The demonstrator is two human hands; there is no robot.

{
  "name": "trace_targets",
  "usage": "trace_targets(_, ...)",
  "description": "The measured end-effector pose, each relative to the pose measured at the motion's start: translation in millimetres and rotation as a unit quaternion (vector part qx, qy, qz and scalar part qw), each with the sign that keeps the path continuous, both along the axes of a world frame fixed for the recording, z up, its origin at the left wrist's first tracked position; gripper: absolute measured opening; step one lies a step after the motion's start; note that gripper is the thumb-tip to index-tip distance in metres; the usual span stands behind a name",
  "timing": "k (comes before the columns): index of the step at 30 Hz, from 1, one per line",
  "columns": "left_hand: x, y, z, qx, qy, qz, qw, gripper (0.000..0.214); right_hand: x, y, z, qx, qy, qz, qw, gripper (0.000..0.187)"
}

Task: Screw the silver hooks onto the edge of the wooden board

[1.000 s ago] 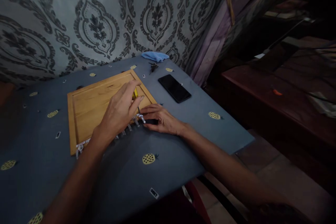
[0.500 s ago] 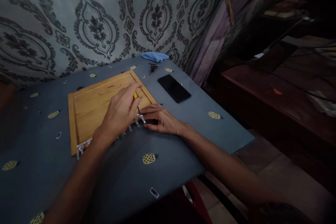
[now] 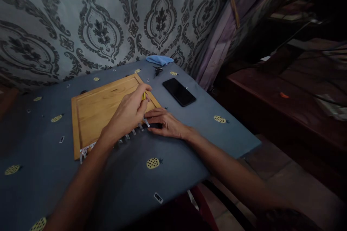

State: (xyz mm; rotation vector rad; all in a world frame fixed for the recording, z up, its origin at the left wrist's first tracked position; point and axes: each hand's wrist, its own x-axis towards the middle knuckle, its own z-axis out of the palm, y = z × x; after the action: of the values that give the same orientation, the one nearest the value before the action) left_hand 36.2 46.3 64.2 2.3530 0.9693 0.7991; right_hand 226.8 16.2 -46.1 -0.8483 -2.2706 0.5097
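Note:
A wooden board (image 3: 94,110) lies on a table under a blue cloth (image 3: 130,173) with a pineapple print. Along the board's near edge runs a row of small metal pieces (image 3: 130,134), ending in a bracket (image 3: 82,151) at the left corner. My left hand (image 3: 127,115) is closed round a thin tool with a yellow handle (image 3: 144,96), its tip down at the right end of the row. My right hand (image 3: 165,124) lies flat on the cloth beside that end, fingers pressed on a small dark part.
A black phone (image 3: 179,91) lies right of the board. A bunch of keys (image 3: 158,69) and a folded blue rag (image 3: 159,59) sit at the back by the patterned wall. The table's right edge drops to a tiled floor; dark wooden furniture (image 3: 284,104) stands at the right.
My left hand has tilted the yellow tool a little further upright and to the right. My right hand stays in place. The camera has shifted slightly.

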Motion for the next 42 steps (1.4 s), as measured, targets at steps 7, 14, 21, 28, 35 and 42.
trace_targets(7,18,-4,-20.1,-0.068,-0.208,0.011,0.976,0.017,0,0,2.2,-0.007,-0.004,-0.002,1.0,0.026)
trace_targets(14,22,1,-25.5,-0.11,-0.255,-0.002,0.961,0.014,0,0,1.4,-0.007,-0.005,-0.003,1.0,0.027)
trace_targets(21,4,12,-23.3,-0.041,-0.13,0.027,0.99,0.014,0,1,-0.7,0.005,0.0,-0.004,1.0,0.026)
trace_targets(28,-6,15,-11.4,0.012,-0.064,0.058,0.996,0.007,1,1,-0.8,0.008,0.009,-0.001,1.0,0.026)
trace_targets(35,-7,8,-3.5,0.049,-0.027,0.073,0.996,0.014,1,1,-1.7,-0.006,0.001,-0.011,1.0,0.026)
trace_targets(42,-6,7,-3.3,0.056,-0.009,0.076,0.995,0.013,0,0,-1.4,-0.006,-0.001,-0.009,1.0,0.026)
